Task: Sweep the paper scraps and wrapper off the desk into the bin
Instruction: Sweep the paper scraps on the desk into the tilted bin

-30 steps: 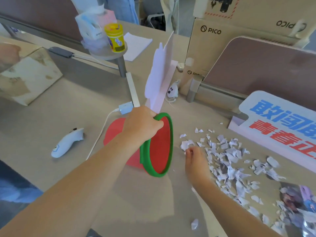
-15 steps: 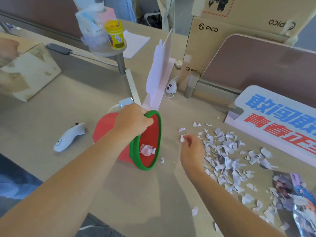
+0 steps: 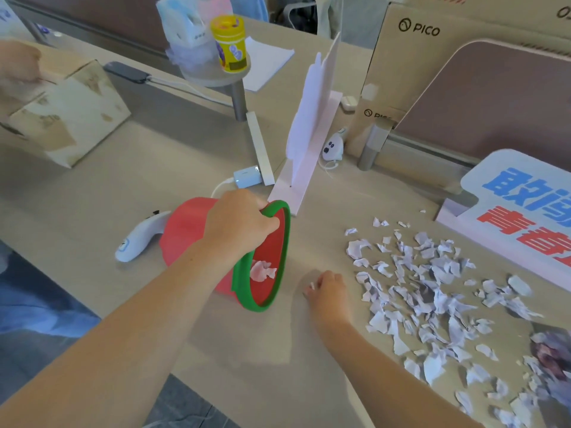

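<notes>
A red bin (image 3: 185, 230) with a green rim lies tipped on its side on the desk, mouth facing right. My left hand (image 3: 238, 223) grips its upper rim. A few white scraps (image 3: 262, 271) lie inside it. My right hand (image 3: 327, 287) rests on the desk just right of the bin's mouth, fingers curled around a small scrap. A wide scatter of torn white paper scraps (image 3: 432, 291) covers the desk to the right. A shiny wrapper (image 3: 553, 356) lies at the far right edge, partly cut off.
A white controller (image 3: 139, 239) lies left of the bin. A white stand-up card (image 3: 309, 125), a charger and cable (image 3: 245, 177), a blue-and-red sign (image 3: 519, 205), cardboard boxes (image 3: 411, 44) and a yellow jar (image 3: 230, 44) stand behind. The desk's near edge runs below my arms.
My right hand moved from the scrap pile down and left toward the bin's mouth. Scraps appeared inside the bin between the earliest frame and now.
</notes>
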`<state>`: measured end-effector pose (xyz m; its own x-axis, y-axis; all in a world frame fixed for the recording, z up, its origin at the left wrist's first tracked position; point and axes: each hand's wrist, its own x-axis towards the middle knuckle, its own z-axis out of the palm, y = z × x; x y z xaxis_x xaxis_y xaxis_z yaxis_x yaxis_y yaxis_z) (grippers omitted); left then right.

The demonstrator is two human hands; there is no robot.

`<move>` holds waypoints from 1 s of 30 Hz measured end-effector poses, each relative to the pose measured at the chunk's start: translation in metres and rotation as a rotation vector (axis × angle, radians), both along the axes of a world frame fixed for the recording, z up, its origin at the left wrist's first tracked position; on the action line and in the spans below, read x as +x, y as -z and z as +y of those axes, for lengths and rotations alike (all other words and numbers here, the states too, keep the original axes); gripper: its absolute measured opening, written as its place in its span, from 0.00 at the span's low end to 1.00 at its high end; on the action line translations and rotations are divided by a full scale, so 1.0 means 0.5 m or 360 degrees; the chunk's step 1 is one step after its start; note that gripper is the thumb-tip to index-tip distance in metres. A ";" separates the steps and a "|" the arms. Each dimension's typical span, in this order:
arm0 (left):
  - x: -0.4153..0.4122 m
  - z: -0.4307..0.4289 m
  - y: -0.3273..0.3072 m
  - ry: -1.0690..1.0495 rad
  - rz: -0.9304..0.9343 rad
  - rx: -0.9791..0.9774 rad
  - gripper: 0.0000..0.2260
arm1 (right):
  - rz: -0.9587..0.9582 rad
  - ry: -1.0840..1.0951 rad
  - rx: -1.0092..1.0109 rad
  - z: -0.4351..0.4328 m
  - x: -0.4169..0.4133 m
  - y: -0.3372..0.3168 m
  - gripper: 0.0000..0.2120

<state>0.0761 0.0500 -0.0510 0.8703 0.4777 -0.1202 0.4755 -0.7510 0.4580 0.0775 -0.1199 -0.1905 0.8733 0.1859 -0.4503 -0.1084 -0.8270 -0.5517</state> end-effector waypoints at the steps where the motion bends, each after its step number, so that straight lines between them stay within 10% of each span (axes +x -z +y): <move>1: 0.001 0.001 0.001 0.0000 -0.0004 -0.0008 0.10 | -0.0022 -0.0049 -0.0011 0.001 0.000 0.002 0.06; 10: 0.001 -0.008 0.001 0.0022 0.0045 -0.0061 0.08 | -0.0048 -0.0074 -0.0262 -0.062 0.019 -0.003 0.07; 15: -0.003 -0.026 0.001 0.0051 0.0021 -0.0126 0.08 | -0.0103 0.0390 0.0071 -0.132 0.035 -0.034 0.12; 21: 0.007 -0.089 -0.013 0.0116 -0.0032 -0.0254 0.10 | -0.0303 0.0061 0.0523 -0.070 0.025 -0.135 0.09; 30: 0.033 -0.150 -0.016 0.0169 -0.0015 -0.0210 0.11 | -0.0647 0.0231 0.0297 -0.191 0.028 -0.095 0.12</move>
<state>0.0924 -0.0251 -0.0431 0.9164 0.3635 -0.1676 0.3919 -0.7299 0.5600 0.0914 -0.2152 -0.1430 0.9949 0.0941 -0.0365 0.0403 -0.7017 -0.7113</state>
